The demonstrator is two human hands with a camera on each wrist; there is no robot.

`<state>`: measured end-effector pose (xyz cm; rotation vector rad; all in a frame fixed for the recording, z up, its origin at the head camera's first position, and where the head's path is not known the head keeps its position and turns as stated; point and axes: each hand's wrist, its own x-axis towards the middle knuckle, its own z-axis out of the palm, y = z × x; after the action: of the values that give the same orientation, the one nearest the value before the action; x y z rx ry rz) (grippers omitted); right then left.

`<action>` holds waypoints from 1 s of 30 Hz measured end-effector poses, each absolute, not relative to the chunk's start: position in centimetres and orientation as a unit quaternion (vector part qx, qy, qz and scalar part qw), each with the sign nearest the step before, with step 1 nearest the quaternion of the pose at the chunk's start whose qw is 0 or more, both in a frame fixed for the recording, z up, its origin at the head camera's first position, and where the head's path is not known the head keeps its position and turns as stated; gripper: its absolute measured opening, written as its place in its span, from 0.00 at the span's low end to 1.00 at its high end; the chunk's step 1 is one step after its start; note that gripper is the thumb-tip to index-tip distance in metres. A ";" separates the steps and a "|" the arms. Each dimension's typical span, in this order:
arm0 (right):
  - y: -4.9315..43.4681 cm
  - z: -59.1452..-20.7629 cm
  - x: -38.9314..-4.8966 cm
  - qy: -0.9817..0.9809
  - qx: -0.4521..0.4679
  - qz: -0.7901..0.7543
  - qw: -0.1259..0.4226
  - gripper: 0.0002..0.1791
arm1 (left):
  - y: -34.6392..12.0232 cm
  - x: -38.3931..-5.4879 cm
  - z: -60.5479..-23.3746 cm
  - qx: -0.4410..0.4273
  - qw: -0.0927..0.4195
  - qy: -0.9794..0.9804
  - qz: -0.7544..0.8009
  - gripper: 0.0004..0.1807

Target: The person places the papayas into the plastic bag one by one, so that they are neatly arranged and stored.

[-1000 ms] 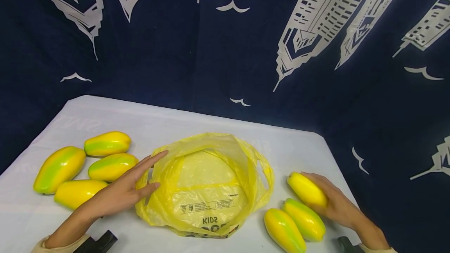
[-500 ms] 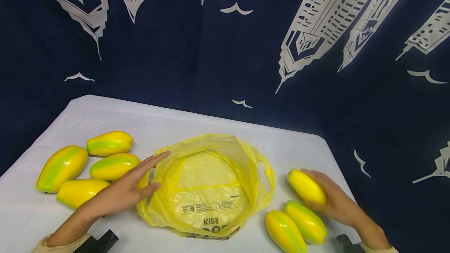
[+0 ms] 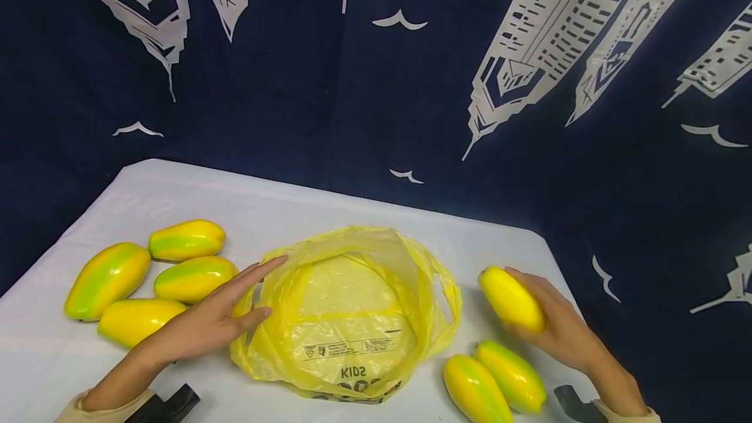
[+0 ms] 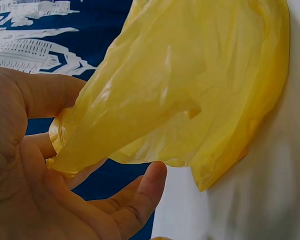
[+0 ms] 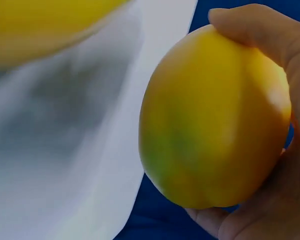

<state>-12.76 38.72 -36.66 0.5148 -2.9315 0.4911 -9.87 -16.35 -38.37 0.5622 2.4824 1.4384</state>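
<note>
A yellow plastic bag (image 3: pixel 267 348) stands with its mouth open in the middle of the table. My left hand (image 3: pixel 200 328) is at its left side, fingers spread and nearly straight. In the left wrist view, the bag's yellow film (image 4: pixel 155 95) passes between the thumb and fingers. To the bag's right, my right hand (image 3: pixel 555 318) grips a yellow papaya (image 3: pixel 510 299) with a greenish patch, thumb on one side and fingers round the other. The right wrist view shows this papaya (image 5: pixel 210 120) over the table's edge. Its far side is hidden by the palm.
Two yellow-green papayas, a nearer papaya (image 3: pixel 477 389) and a papaya (image 3: pixel 512 374) beside it, lie below the right hand. Several more, including a large papaya (image 3: pixel 108 279), lie at the left, one partly behind the left forearm. A dark blue printed curtain (image 3: pixel 352 96) hangs behind the white table (image 3: pixel 282 207).
My right hand has raised the papaya a little, away from the two papayas below it. The left hand stays at the bag. The whole head view has shifted slightly.
</note>
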 end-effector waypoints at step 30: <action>28.8 -32.0 -10.9 -0.971 0.147 0.108 0.153 0.48 | -16.2 -9.9 -38.6 0.192 0.113 0.845 0.486 0.38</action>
<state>-10.90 28.77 -32.01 0.4220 -2.7864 0.3101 -9.89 -16.21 -38.65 0.5621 2.4791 1.4263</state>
